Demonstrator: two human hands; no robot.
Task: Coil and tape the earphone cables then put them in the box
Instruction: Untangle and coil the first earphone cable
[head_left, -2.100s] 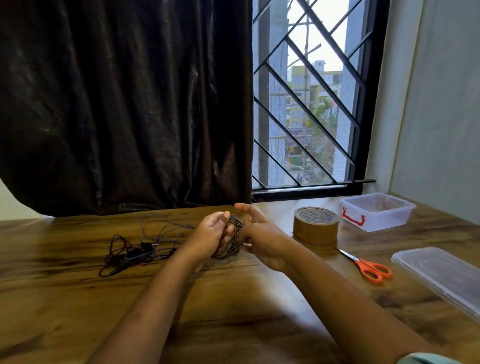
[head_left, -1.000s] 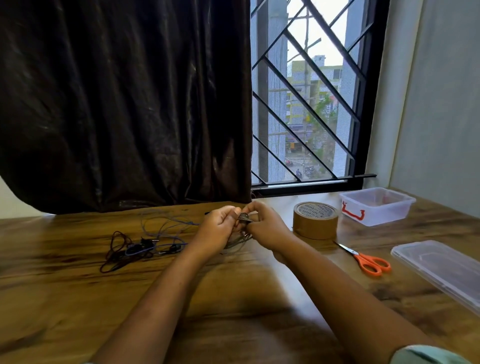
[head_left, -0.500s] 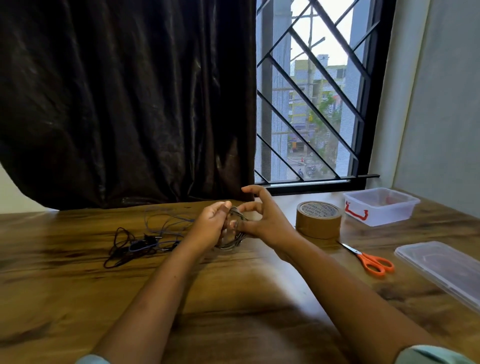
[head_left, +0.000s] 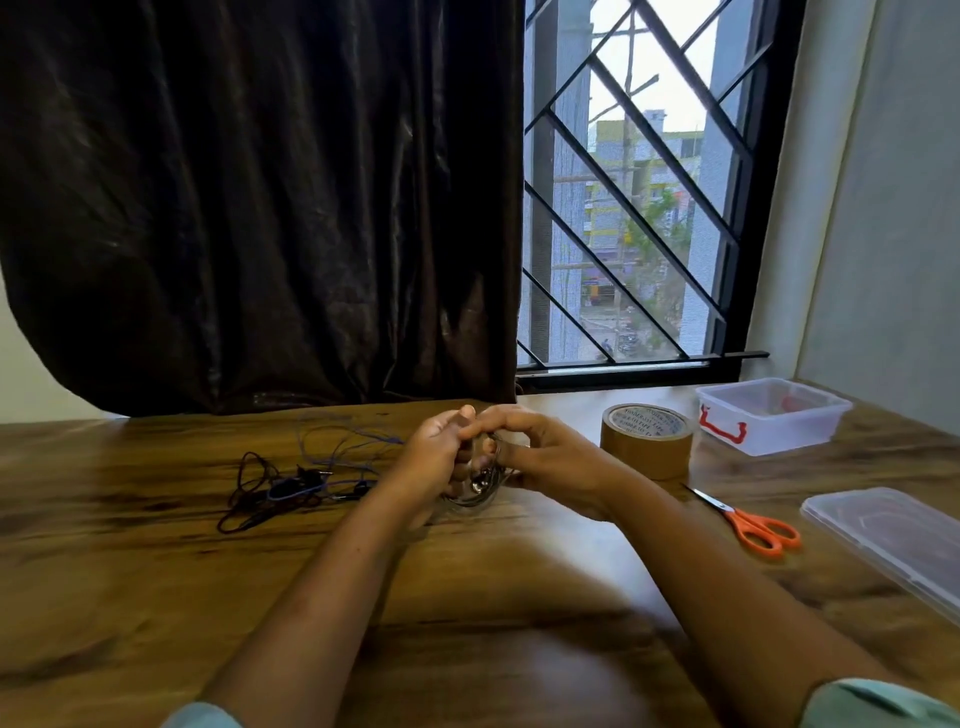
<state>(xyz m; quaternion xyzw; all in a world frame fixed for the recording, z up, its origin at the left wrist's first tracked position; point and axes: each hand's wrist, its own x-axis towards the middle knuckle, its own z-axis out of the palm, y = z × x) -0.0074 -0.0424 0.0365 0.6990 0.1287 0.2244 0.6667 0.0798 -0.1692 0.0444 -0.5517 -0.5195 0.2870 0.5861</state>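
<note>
Both hands, left hand (head_left: 434, 457) and right hand (head_left: 548, 457), pinched a small coiled grey earphone cable (head_left: 475, 491) just above the wooden surface (head_left: 467, 597); loop hung downward, roughly upright. Tangled dark earphone cables (head_left: 291, 486) lay left. Clear plastic box (head_left: 771, 415) sat far right.

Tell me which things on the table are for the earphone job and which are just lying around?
For the job: coiled earphone cable in both hands, tangled earphones, brown tape roll, orange scissors, clear box, its lid.

Just there: dark curtain, window grille.
</note>
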